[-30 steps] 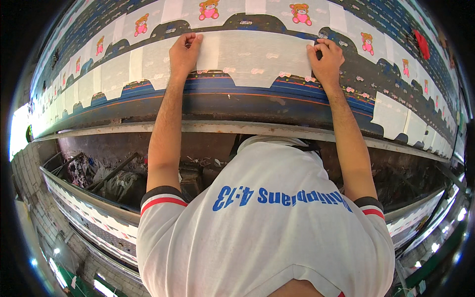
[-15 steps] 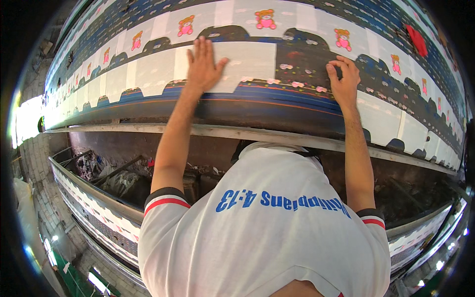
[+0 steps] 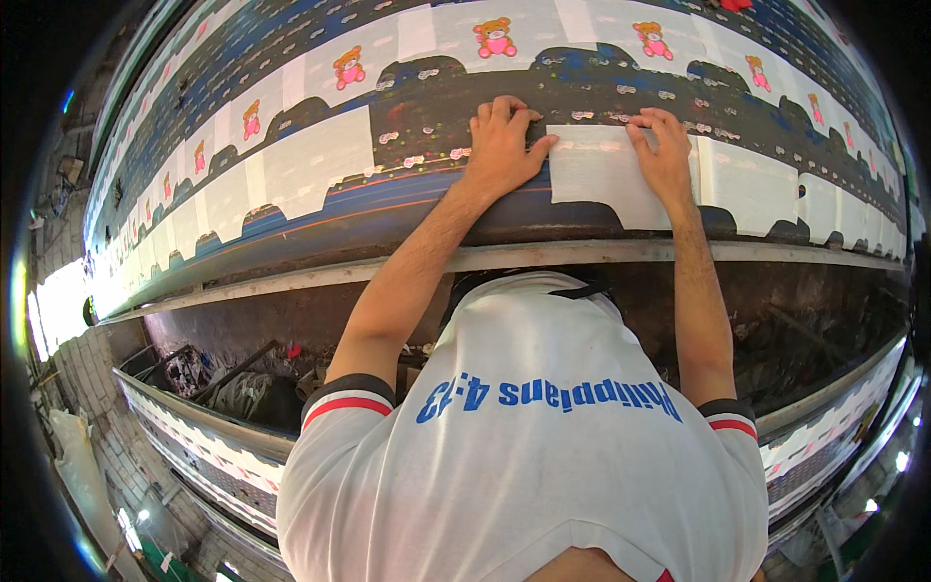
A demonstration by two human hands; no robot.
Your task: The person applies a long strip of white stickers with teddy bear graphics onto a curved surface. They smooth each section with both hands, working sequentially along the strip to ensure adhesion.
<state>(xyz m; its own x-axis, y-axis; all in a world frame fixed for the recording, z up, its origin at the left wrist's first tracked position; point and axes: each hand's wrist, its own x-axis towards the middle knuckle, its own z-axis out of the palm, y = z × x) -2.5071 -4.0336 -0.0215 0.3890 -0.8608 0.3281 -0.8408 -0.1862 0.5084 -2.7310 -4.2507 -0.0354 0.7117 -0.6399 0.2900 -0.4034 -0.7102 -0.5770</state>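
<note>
Sheet (image 3: 587, 175) just right of left hand (image 3: 504, 145), partly under right hand (image 3: 663, 155) | hands apart: left fingers spread, right curled, can't tell if pinching | looks like aligning; calls for steady edge control next

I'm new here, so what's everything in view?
Table: one, dark and blue, across top
White panels: many, white, in rows on table
Bear prints: several, brown and pink, on farther panels
Rail: one, greyish, along table's near edge
Red item: one, red, top right
Clutter: uncounted, mixed colours, below rail
Rear table: one, white and dark, lower left
Shirt: one, white, lower centre
Left hand: one, bare, beside a panel
Right hand: one, bare, at that panel
</note>
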